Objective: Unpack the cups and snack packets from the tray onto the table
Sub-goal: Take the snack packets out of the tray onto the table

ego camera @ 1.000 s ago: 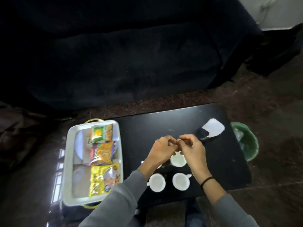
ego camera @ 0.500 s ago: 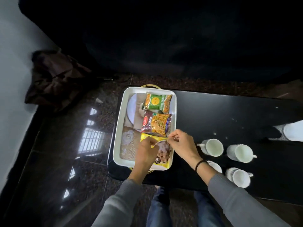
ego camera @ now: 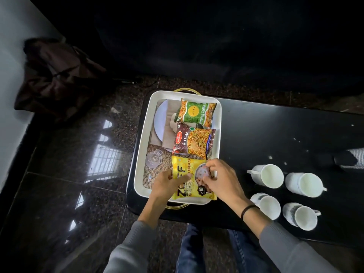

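Observation:
A white tray (ego camera: pixel 142 146) with gold handles sits on the left end of the black table (ego camera: pixel 271 134). Three snack packets lie in it: a green one (ego camera: pixel 197 112) at the far end, a maroon one (ego camera: pixel 192 141) in the middle, and a yellow one (ego camera: pixel 182 174) nearest me. My left hand (ego camera: pixel 167 184) grips the yellow packet's left edge with the thumb on top. On the packet's right side, my right hand (ego camera: pixel 220 178) holds it with curled fingers. Several white cups (ego camera: pixel 269 175) stand on the table to the right of the tray.
Inside the tray also lie a plate (ego camera: pixel 160 123), a burlap mat and a clear glass (ego camera: pixel 153 159). A dark sofa fills the far side. A brown bag (ego camera: pixel 57 79) lies on the glossy floor at the left. A dark and white object (ego camera: pixel 352 158) sits at the table's right edge.
A second ago both hands were over the cups. They moved left to the tray and have closed on the yellow packet; the view swung left with them.

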Demonstrator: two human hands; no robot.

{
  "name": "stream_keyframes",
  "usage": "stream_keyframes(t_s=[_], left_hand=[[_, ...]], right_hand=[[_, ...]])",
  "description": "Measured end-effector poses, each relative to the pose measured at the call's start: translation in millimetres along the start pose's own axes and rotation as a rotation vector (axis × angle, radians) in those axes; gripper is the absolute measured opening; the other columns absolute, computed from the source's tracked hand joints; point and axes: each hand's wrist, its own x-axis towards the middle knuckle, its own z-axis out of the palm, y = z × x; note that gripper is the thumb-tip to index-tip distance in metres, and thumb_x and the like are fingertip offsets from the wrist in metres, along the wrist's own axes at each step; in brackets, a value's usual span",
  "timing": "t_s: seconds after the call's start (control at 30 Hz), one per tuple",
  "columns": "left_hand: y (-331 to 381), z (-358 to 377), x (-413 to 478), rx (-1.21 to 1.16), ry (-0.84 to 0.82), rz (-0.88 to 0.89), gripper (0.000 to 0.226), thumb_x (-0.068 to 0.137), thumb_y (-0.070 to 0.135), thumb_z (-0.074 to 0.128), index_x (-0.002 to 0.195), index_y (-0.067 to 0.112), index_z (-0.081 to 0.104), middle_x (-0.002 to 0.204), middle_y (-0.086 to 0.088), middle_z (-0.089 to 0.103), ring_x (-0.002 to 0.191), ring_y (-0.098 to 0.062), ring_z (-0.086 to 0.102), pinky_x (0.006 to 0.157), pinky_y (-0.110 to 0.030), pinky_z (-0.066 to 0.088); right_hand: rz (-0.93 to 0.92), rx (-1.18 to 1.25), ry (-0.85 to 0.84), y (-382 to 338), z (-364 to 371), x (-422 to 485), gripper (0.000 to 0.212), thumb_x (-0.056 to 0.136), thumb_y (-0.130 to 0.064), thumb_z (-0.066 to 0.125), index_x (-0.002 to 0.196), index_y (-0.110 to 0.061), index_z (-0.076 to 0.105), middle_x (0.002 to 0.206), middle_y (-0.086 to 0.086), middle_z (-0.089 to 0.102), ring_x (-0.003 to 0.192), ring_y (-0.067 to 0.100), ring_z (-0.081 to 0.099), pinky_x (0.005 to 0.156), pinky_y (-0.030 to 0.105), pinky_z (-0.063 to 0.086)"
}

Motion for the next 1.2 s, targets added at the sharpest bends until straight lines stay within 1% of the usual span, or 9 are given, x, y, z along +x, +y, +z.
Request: stream_keyframes(t_s=[0.07,0.2,0.37,0.47,0.67,0.83,1.0,1.1,1.2], left_hand=[[-4.4,-2.7,-4.7,-0.159,0.001,0.060,0.021,0.077,0.037,0.086,0.082,0.020,0.074,0.067,0.008,0.071,0.057,-0.005,0.061,0.054,-0.017,0.046],[-1.1,-4.8,-19.1,-0.296,-0.043,0.164,0.014,0.084,0.017,0.080,0.095,0.020,0.072,0.078,0.007,0.078,0.060,0.001,0.067,0.054,-0.009,0.049],[21.4,-10.2,-34.5,-0.259,-0.013,0.345,0.017,0.076,0.024,0.082,0.088,0.025,0.070,0.089,-0.003,0.081,0.073,-0.022,0.077,0.059,-0.029,0.060],[42.1,-13.0,-38.1,-0.184,-0.046,0.448,0.022,0.071,0.021,0.088,0.088,0.019,0.073,0.086,-0.003,0.079,0.072,-0.025,0.075,0.062,-0.039,0.061],[84.2,-2.9,-44.6,-0.179,-0.069,0.572,0.040,0.063,0.040,0.095,0.096,0.027,0.077,0.092,0.002,0.080,0.082,-0.013,0.077,0.065,-0.022,0.059],[99.9,32.5,-36.9,-0.394,-0.171,0.414,0.047,0.068,0.037,0.090,0.107,0.019,0.072,0.107,-0.007,0.080,0.097,-0.025,0.077,0.073,-0.030,0.061],[96.7,70.4,-32.6,-0.413,-0.152,0.333,0.048,0.075,0.046,0.087,0.111,0.016,0.074,0.106,-0.014,0.079,0.101,-0.034,0.076,0.079,-0.036,0.063],[97.4,83.9,-30.2,-0.440,-0.092,0.238,0.080,0.075,0.056,0.083,0.134,0.007,0.059,0.120,-0.014,0.075,0.110,-0.032,0.073,0.097,-0.050,0.057],[102.6,91.0,-30.3,-0.509,-0.198,0.205,0.054,0.079,0.045,0.080,0.120,0.011,0.068,0.114,-0.015,0.077,0.102,-0.030,0.076,0.083,-0.040,0.063]], right_hand=[[0.014,0.036,-0.012,-0.3,-1.7,-2.5,0.029,0.089,-0.016,0.075,0.114,-0.022,0.062,0.118,-0.003,0.067,0.102,0.008,0.066,0.075,0.019,0.056],[0.007,0.078,-0.039,-3.0,-8.9,-7.3,0.038,0.088,-0.021,0.078,0.121,-0.024,0.060,0.121,-0.006,0.067,0.096,0.007,0.068,0.079,0.029,0.061],[-0.158,0.005,-0.025,-2.8,-22.5,-9.4,0.069,0.080,-0.032,0.085,0.137,-0.025,0.048,0.134,-0.006,0.045,0.124,0.013,0.049,0.091,0.037,0.058],[-0.276,0.019,-0.057,-4.6,-36.6,-8.8,0.086,0.073,-0.036,0.089,0.144,-0.034,0.039,0.148,-0.011,0.034,0.135,0.010,0.034,0.110,0.035,0.038],[-0.141,0.405,-0.211,1.3,-75.9,-8.1,0.042,0.062,-0.056,0.090,0.098,-0.053,0.070,0.094,-0.027,0.076,0.086,-0.011,0.070,0.072,0.015,0.052],[-0.041,0.896,-0.067,25.7,-95.4,-10.7,0.038,0.072,-0.034,0.091,0.106,-0.032,0.075,0.102,-0.005,0.081,0.093,0.012,0.077,0.078,0.024,0.060],[0.103,1.002,-0.123,48.7,-111.5,-12.3,0.035,0.079,-0.054,0.080,0.101,-0.028,0.074,0.105,-0.001,0.080,0.097,0.016,0.077,0.084,0.032,0.058],[0.142,0.990,-0.080,59.5,-121.7,-10.8,0.032,0.085,-0.052,0.076,0.094,-0.021,0.071,0.098,0.002,0.080,0.090,0.014,0.077,0.070,0.018,0.056],[0.150,1.001,-0.036,69.1,-128.5,-7.0,0.032,0.087,-0.047,0.076,0.101,-0.019,0.071,0.098,-0.002,0.081,0.087,0.010,0.077,0.066,0.013,0.056]])
